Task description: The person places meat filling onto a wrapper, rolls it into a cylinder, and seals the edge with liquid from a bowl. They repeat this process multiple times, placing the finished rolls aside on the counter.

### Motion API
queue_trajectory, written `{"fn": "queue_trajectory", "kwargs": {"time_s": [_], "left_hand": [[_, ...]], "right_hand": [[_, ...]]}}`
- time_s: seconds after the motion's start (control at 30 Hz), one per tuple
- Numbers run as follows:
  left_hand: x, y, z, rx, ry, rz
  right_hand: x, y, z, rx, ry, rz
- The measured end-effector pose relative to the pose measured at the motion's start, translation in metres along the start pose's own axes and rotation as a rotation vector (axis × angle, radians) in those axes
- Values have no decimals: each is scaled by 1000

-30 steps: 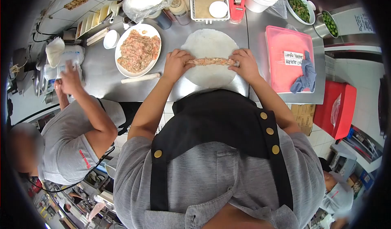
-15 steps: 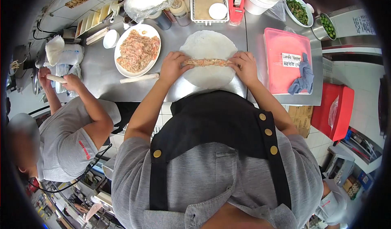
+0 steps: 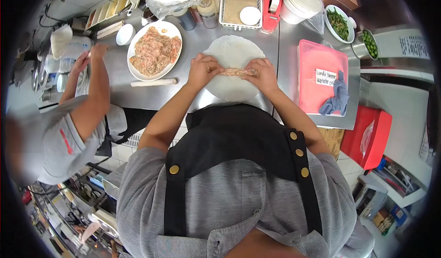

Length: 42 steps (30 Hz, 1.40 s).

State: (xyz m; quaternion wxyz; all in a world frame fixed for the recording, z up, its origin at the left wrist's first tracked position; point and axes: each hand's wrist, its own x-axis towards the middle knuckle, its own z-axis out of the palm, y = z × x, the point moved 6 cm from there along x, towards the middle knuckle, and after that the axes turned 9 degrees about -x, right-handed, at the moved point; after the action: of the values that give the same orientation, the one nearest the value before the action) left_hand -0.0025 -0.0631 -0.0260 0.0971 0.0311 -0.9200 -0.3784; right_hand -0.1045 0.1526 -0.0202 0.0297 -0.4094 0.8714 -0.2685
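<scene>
A round white lumpia wrapper (image 3: pixel 234 49) lies flat on the steel counter in front of me. Across its middle runs a narrow strip of minced meat filling (image 3: pixel 235 72). My left hand (image 3: pixel 205 70) pinches the strip's left end with curled fingers, and my right hand (image 3: pixel 262 73) does likewise at the right end. Just left of my hands, a white oval plate (image 3: pixel 177 29) carries a heap of raw minced meat (image 3: pixel 154 51). Below that plate rests a thin, pale rolled lumpia (image 3: pixel 155 82).
A pink lidded box (image 3: pixel 317 99) with a blue cloth (image 3: pixel 336 97) stands to the right. Sauce bottles (image 3: pixel 207 12), a white basket (image 3: pixel 240 27), a red tape dispenser (image 3: pixel 272 10) and a white tub (image 3: pixel 301 3) line the back. A co-worker (image 3: pixel 87 111) works at left.
My hands have drawn closer together along the filling, so less of the strip shows between them. The co-worker's hands, holding a pale roll, have moved right and up toward the counter.
</scene>
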Motion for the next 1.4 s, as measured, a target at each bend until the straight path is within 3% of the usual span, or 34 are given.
{"fn": "queue_trajectory", "kwargs": {"time_s": [0.1, 0.17, 0.23, 0.33, 0.4, 0.47, 0.67, 0.77, 0.93, 1.07, 1.13, 1.17, 1.23, 1.37, 1.4], "left_hand": [[-2, 8, 0, -9, 55, 24], [-1, 12, -2, 25, 56, 39], [-1, 7, 8, 64, -177, 9], [-3, -16, 11, 60, -211, 20], [-7, -12, -1, 35, -126, 52], [-10, -15, -8, 10, -53, 85], [-8, -11, -11, 55, -135, 26], [-8, 5, -17, -25, -5, 72], [-11, -48, -12, -101, 21, -10], [-16, -37, -28, -121, 13, -45], [-15, -16, -36, -52, 110, -28], [-16, -18, -36, -50, 110, -29], [-17, -29, -19, 41, -88, -30], [-16, -38, -14, 55, -125, 28], [-17, -26, -26, 100, -29, -7]], "right_hand": [[6, -20, 6, -40, 53, -59], [12, -27, 20, -91, -47, -51], [15, -24, 32, -139, -130, -67], [18, -21, 36, -210, -253, -74], [16, -22, 33, -232, -291, -83], [11, -26, 17, -123, -97, -83], [-9, -12, -7, -121, -41, -40], [-16, -4, -13, -89, -25, 3], [-18, 3, -25, -42, 43, 15], [-18, 10, -31, -51, 68, 47], [-18, 11, -30, -41, 70, 52], [-18, 10, -30, -32, 72, 53], [-17, 9, -30, -27, 72, 54], [-21, 11, -31, -17, 101, 74], [-22, 13, -31, -12, 108, 85]]}}
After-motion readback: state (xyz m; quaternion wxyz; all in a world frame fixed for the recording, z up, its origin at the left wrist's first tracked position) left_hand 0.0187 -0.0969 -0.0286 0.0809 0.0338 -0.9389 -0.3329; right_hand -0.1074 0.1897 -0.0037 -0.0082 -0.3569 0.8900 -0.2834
